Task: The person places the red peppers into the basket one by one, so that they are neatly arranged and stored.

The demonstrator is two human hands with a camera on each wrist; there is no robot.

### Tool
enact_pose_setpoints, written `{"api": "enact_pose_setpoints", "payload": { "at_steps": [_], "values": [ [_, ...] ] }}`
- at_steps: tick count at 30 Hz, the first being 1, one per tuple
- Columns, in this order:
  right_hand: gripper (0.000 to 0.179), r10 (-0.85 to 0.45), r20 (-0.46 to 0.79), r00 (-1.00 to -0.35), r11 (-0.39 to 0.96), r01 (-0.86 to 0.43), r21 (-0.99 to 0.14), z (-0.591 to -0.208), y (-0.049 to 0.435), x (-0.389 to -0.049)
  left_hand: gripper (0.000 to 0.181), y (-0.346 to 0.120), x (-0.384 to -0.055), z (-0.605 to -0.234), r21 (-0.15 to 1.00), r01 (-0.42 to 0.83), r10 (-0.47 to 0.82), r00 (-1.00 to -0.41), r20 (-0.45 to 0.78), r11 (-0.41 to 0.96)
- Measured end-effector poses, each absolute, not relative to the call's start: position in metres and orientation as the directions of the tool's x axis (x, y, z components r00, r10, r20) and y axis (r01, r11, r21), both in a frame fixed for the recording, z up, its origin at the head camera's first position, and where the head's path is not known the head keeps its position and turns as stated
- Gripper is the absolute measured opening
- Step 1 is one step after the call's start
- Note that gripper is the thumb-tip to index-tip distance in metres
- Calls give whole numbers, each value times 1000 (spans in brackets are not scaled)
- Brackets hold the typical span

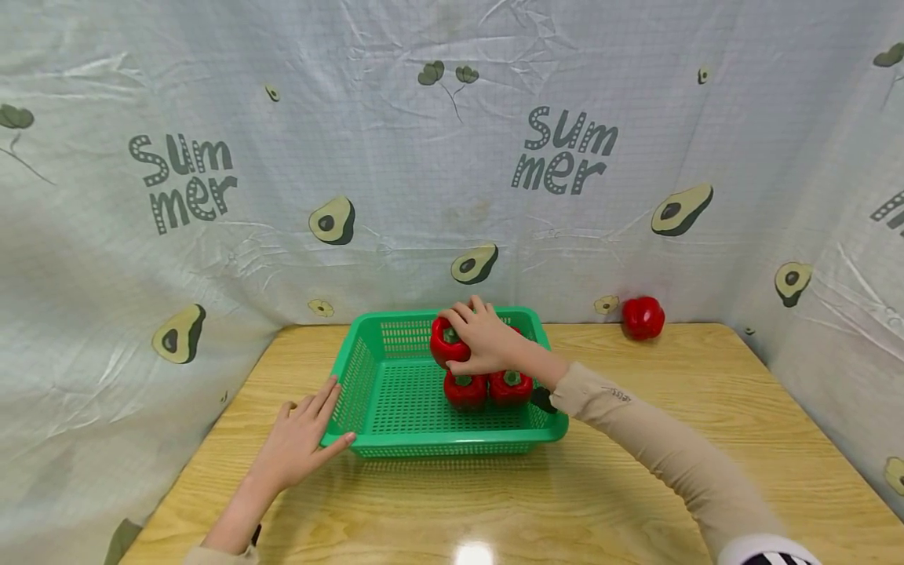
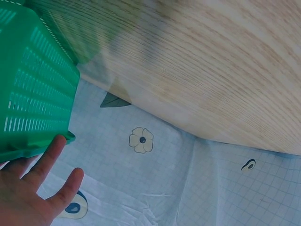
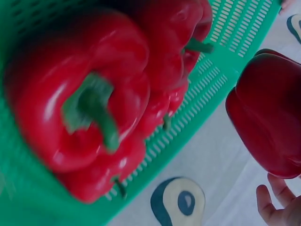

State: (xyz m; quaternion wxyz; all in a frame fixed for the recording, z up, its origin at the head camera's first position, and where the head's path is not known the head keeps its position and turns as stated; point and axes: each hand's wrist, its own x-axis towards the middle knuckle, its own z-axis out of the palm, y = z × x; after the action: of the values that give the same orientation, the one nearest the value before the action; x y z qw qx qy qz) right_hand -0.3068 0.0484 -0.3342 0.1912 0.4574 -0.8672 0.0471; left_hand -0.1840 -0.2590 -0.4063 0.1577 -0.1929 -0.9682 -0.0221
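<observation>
My right hand (image 1: 483, 337) grips a red bell pepper (image 1: 441, 345), holding it over the green plastic basket (image 1: 452, 441). In the right wrist view that held pepper (image 3: 265, 110) appears at the right, with fingertips beneath it. Several other red bell peppers (image 1: 510, 389) with green stems sit in the right part of the basket, some partly hidden by my hand and forearm. With fingers spread and fairly straight, my left hand (image 1: 297, 439) touches the basket's left rim at its near corner. The left wrist view catches the left hand (image 2: 28, 193) against the basket's edge (image 2: 47, 143).
One more red bell pepper (image 1: 643, 318) lies at the back right of the wooden table (image 1: 678, 400), close to the wall. A pale printed cloth (image 1: 395, 157) hangs around the table's back and sides.
</observation>
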Motion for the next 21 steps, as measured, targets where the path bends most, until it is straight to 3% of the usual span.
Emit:
{"api": "enact_pose_setpoints", "payload": {
  "at_steps": [7, 21],
  "values": [
    [61, -753, 337, -566, 607, -794, 21, -343, 24, -315, 77, -258, -184, -405, -7, 378, 362, -881, 304, 926],
    [60, -720, 196, -666, 688, -723, 71, -372, -13, -330, 77, -259, -185, -405, -6, 376, 360, -883, 303, 927]
  ]
}}
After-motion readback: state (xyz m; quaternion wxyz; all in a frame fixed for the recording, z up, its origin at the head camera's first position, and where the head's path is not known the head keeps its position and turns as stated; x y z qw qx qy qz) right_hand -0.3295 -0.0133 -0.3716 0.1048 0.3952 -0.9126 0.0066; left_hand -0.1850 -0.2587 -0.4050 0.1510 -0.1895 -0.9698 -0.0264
